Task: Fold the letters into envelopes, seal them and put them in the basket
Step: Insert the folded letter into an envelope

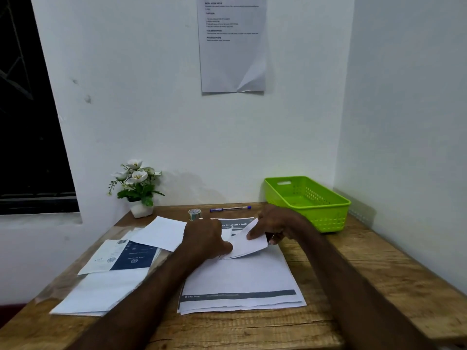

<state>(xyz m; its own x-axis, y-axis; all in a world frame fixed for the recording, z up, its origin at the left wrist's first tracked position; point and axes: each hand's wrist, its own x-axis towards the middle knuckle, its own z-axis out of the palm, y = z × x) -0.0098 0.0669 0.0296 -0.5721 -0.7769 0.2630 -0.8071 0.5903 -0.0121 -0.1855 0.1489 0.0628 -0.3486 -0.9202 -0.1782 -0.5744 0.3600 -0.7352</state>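
Note:
A stack of printed letters [240, 281] lies in the middle of the wooden table [353, 286]. Over its far end I hold a folded white paper [249, 245]. My left hand [206, 239] grips its left edge with curled fingers. My right hand [276, 226] pinches its right side, forefinger lying on top. To the left lie a white envelope [160, 232], a blue-and-white printed sheet [123, 256] and more white sheets [101, 291]. The green plastic basket [326, 215] stands at the back right with nothing visible inside it.
A tape roll [194, 213] and a blue pen [230, 209] lie near the wall behind my hands. A potted white flower [137, 188] stands at the back left. An instruction sheet [232, 44] hangs on the wall. A dark window [27, 122] is at left.

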